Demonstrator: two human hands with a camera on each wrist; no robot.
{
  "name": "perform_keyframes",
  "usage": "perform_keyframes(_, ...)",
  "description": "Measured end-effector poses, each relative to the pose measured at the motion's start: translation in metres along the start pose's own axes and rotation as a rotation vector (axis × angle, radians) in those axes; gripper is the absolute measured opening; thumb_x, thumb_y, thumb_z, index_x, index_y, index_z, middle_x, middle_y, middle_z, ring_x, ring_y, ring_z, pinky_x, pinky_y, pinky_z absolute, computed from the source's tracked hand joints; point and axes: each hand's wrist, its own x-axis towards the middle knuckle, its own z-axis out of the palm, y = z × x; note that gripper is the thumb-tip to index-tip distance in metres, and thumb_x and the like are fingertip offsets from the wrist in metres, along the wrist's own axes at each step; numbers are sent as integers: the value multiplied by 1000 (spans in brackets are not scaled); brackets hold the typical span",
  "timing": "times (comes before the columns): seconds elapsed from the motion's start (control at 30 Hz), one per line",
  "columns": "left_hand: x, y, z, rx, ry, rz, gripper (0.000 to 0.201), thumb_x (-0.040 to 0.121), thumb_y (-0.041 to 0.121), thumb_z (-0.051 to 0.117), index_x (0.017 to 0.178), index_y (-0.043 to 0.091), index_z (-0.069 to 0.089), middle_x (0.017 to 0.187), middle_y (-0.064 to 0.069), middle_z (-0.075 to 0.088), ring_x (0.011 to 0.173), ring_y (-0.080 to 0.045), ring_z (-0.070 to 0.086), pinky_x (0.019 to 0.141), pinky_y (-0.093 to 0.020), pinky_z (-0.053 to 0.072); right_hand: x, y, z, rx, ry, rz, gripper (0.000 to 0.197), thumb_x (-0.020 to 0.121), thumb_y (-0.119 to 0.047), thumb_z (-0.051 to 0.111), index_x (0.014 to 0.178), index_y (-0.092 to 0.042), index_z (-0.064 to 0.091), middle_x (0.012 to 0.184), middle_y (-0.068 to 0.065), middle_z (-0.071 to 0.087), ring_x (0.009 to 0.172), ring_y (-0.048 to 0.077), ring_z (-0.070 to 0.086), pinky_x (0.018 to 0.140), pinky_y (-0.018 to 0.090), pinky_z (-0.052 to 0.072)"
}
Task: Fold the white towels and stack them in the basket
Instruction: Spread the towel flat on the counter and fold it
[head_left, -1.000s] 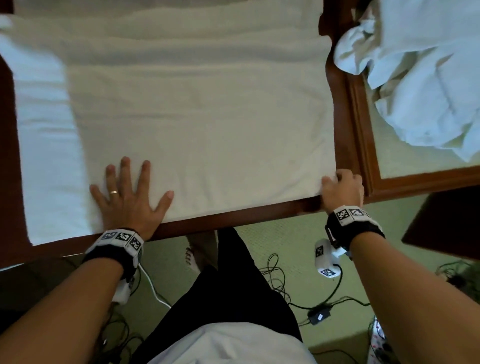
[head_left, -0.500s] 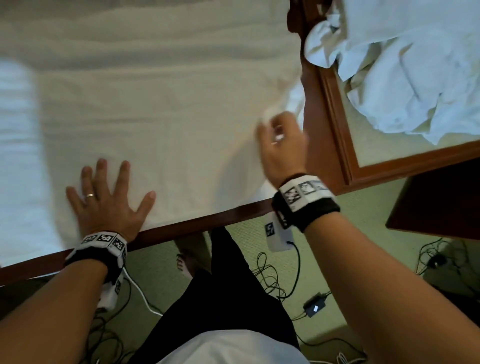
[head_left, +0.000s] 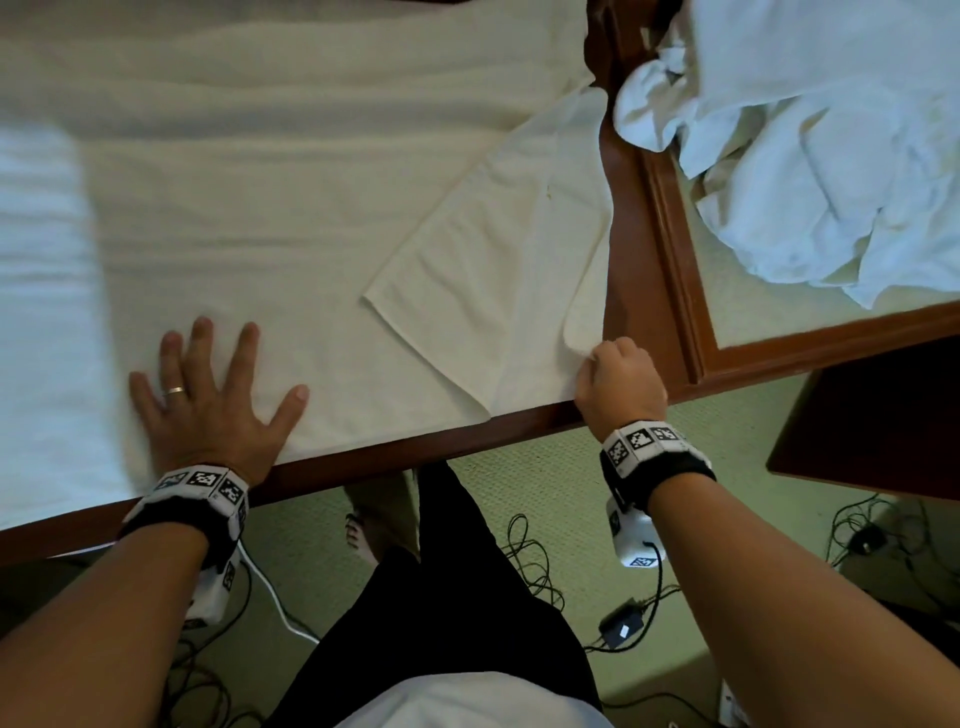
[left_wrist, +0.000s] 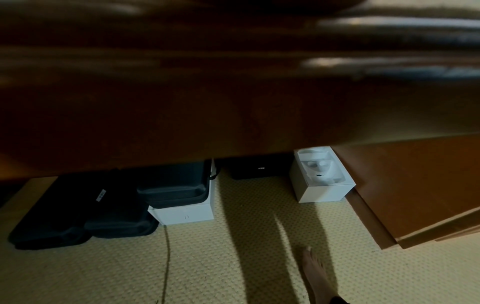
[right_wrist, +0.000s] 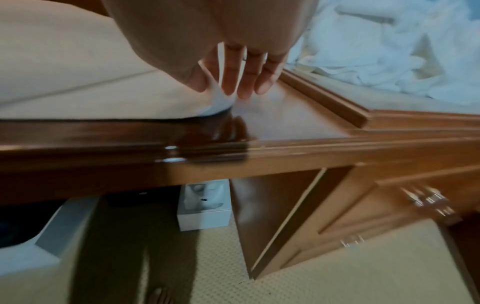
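Note:
A large white towel (head_left: 285, 182) lies spread over the dark wooden table (head_left: 395, 460). Its near right corner is turned over into a slanted flap (head_left: 493, 260) lying on top. My left hand (head_left: 218, 374) presses flat on the towel by the near edge, fingers spread. My right hand (head_left: 597, 358) pinches the towel's folded edge at the near right corner. In the right wrist view the thumb and fingers (right_wrist: 231, 82) nip that fold of the towel (right_wrist: 78, 92) just above the tabletop. No basket is in view.
A crumpled pile of white towels (head_left: 831, 130) lies on the framed surface to the right. Under the table stand black cases (left_wrist: 103, 205) and white boxes (left_wrist: 322, 181). Cables (head_left: 530, 561) and my bare foot (head_left: 363, 535) are on the carpet.
My right hand lifted the near right corner, carried it up and left, laid it down as a flap, then came back to the near edge. The left hand stayed pressed flat.

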Motion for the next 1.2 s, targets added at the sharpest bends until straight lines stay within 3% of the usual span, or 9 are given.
perform_keyframes(0.17,-2,-4,-4,-73,-15,8,86,83,74,32,155,26,29,165,-10,16,151,-36,11,117,-65,8,-15,38,-18,220,38,591,19,90,-24,56,96,-7,61,108,17,60,95,35,54,74,34,36)
perform_keyframes(0.27,-12,-8,-9,-63,-22,9,85,85,72,30,156,25,27,165,-11,15,151,-37,10,117,-65,5,-25,21,-11,73,87,359,44,89,-28,59,131,-15,53,141,12,43,123,33,42,95,45,38)
perform_keyframes(0.37,-22,-22,-7,21,-91,-7,85,87,76,20,158,30,21,167,-8,8,151,-39,6,116,-67,5,-32,15,3,-31,-180,106,52,101,-39,41,149,-20,37,161,8,24,146,29,23,114,51,30)
perform_keyframes(0.5,-25,-32,-4,45,-103,-1,86,87,78,19,159,30,20,168,-5,6,152,-38,5,117,-66,7,-32,22,8,-38,-334,226,60,104,-37,29,156,-10,19,166,8,2,153,24,1,122,50,14)
perform_keyframes(0.6,-25,-30,-3,44,-90,-13,86,86,78,22,157,31,23,167,-5,10,152,-37,6,117,-64,8,-21,-24,-1,-12,-172,182,53,96,-28,45,144,-6,41,161,17,21,148,34,17,120,49,20)
perform_keyframes(0.7,-24,-31,-1,52,-73,-17,86,85,78,23,157,32,24,167,-3,11,153,-35,7,118,-63,8,-13,-104,3,101,-24,-185,42,87,-28,54,122,-6,61,139,17,52,124,38,48,100,48,43)
perform_keyframes(0.83,-24,-30,-2,30,-46,-14,84,84,76,30,156,32,28,166,-4,17,152,-36,11,117,-62,10,7,-192,15,27,-81,-460,36,87,-33,63,110,-5,63,119,17,59,103,40,56,77,45,49)
perform_keyframes(1.07,-25,-33,-3,3,-27,-14,83,83,74,34,155,32,33,166,-4,20,151,-36,14,117,-62,11,34,-212,6,-1,-181,-375,16,92,-9,48,99,-2,61,105,15,59,92,36,58,64,36,36)
perform_keyframes(1.2,-26,-34,-2,1,-32,-22,84,83,76,31,155,32,32,166,-3,19,152,-35,12,117,-62,10,35,-159,-29,486,-16,50,14,92,-21,56,84,-10,59,79,3,62,71,21,56,61,25,37)
